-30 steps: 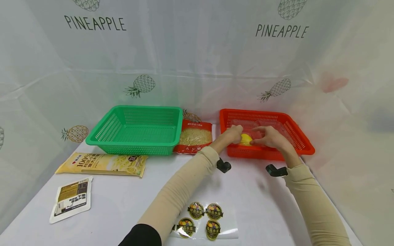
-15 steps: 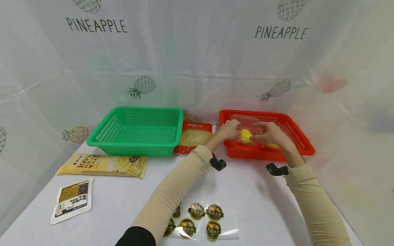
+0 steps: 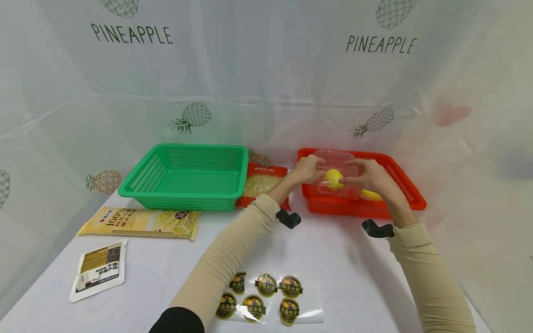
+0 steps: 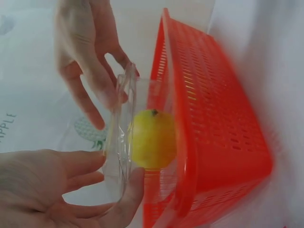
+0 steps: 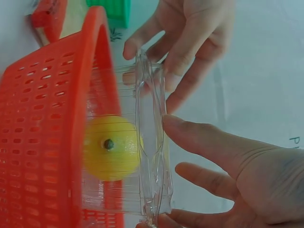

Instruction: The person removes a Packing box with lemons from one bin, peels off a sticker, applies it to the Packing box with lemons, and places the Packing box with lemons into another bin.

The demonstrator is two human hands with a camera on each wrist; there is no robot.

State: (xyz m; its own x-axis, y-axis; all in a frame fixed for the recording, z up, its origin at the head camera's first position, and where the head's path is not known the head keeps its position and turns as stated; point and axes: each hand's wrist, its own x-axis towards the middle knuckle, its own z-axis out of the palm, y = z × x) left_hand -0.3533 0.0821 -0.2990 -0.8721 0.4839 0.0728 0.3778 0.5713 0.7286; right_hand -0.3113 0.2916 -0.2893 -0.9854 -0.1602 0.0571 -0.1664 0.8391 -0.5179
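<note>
A clear plastic clamshell box (image 3: 338, 158) with a round yellow fruit (image 3: 333, 178) inside is raised at the front of the red basket (image 3: 354, 209). Its exact clearance from the basket is hard to judge. My left hand (image 3: 307, 169) pinches the box's left side, thumb and fingers at the rim. On the opposite side, my right hand (image 3: 372, 177) holds the rim between thumb and fingers. In the right wrist view, the fruit (image 5: 111, 148) shows a dark stem spot through the clear wall. Another yellow item (image 3: 369, 194) lies in the basket, partly covered by my right hand.
A green basket (image 3: 183, 203) stands at the back left, beside a red pasta bag (image 3: 262, 184). In front lie a yellow noodle packet (image 3: 139, 223) and a white pouch (image 3: 100, 270). A sheet of round stickers (image 3: 306, 305) lies near the front edge.
Both hands have moved up, raising the clear box with the yellow fruit from inside the red basket. The other yellow item has come into view. More of the sticker sheet shows by the left sleeve.
</note>
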